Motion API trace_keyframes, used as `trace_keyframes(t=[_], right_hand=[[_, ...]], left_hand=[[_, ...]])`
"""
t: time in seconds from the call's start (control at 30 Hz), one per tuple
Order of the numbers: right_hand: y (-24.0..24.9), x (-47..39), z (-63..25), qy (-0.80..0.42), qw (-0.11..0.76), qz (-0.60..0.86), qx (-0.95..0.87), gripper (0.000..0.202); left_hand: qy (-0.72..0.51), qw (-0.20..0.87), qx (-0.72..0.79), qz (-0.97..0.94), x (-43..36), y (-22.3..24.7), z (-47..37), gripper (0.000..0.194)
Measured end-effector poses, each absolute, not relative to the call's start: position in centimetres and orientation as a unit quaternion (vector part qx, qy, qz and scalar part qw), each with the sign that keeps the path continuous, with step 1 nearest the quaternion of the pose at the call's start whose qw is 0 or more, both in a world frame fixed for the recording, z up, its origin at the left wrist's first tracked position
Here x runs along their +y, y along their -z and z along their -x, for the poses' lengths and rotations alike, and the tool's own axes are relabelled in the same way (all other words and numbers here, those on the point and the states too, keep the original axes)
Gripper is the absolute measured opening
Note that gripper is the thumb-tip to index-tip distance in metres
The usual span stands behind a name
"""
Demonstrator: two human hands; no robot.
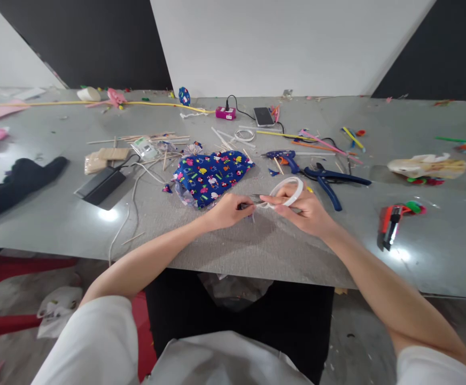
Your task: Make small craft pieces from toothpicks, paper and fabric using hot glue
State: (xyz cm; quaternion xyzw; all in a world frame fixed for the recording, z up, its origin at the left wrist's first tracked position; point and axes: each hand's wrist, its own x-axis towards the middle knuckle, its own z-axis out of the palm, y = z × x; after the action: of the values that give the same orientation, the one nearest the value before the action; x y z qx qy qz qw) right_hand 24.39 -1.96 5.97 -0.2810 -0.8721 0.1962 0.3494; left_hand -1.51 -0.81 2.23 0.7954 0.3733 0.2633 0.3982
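My right hand is closed on a white tape roll, a narrow ring with the fingers partly through it. A short white end runs from the roll toward my left hand. That hand is closed too, around a small dark tool with a slim metal tip, which looks like scissors; its shape is mostly hidden by the fingers. Both hands meet just above the front part of the table. Behind my left hand lies a blue patterned cloth piece, with clear plastic at its lower left edge.
Behind my right hand lie a blue glue gun and blue-handled pliers. An orange utility knife is at the right. A black box, a white cable and wooden sticks lie left. A phone is at the back.
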Motion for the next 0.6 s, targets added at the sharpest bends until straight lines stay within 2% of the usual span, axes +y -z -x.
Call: trace_keyframes(t=[0.2, 0.47, 0.53, 0.6], right_hand=[[-4.6, -2.2, -24.3, -0.166, 0.348, 0.281, -0.879, 0.036], [-4.6, -3.0, -23.6, -0.236, 0.363, 0.266, -0.861, 0.025], [-5.1, -3.2, -23.5, -0.275, 0.346, 0.252, -0.861, 0.029], [-5.4, -3.3, -23.6, -0.333, 0.336, 0.235, -0.849, 0.042]], left_hand=[[-0.269, 0.4, 0.384, -0.788, -0.9, -2.2, 1.5, 0.036], [-0.317, 0.4, 0.416, -0.752, -0.8, -1.9, 1.2, 0.031], [-0.338, 0.39, 0.426, -0.743, -0.7, -2.0, 1.2, 0.031], [-0.361, 0.381, 0.429, -0.735, -0.7, -2.1, 1.2, 0.031]])
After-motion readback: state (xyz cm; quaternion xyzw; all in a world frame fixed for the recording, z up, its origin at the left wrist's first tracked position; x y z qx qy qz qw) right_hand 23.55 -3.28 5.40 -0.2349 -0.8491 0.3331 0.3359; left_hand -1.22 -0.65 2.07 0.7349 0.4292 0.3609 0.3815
